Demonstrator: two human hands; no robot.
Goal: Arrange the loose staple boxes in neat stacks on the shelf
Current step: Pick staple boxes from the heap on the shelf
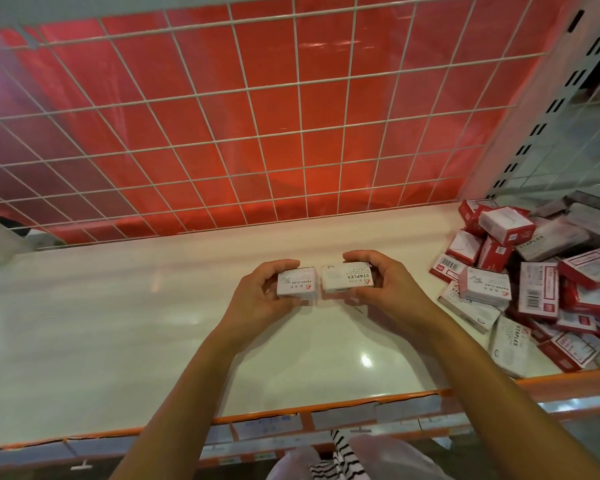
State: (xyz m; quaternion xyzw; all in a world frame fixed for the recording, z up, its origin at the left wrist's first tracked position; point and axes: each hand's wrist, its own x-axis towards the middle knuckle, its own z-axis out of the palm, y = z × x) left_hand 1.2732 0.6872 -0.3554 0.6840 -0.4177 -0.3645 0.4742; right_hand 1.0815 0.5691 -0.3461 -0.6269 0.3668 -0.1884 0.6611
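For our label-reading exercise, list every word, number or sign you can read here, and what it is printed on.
"PAPER CLIPS": paper-clip box in the left hand.
"STAPLES": staple box in the right hand.
"PAPER CLIPS": second paper-clip box atop the pile.
"STAPLES": grey box in the pile.
"STAPLES": flat white box at the pile's front.
Unreadable: small print, barcode digits, red boxes, shelf-edge labels.
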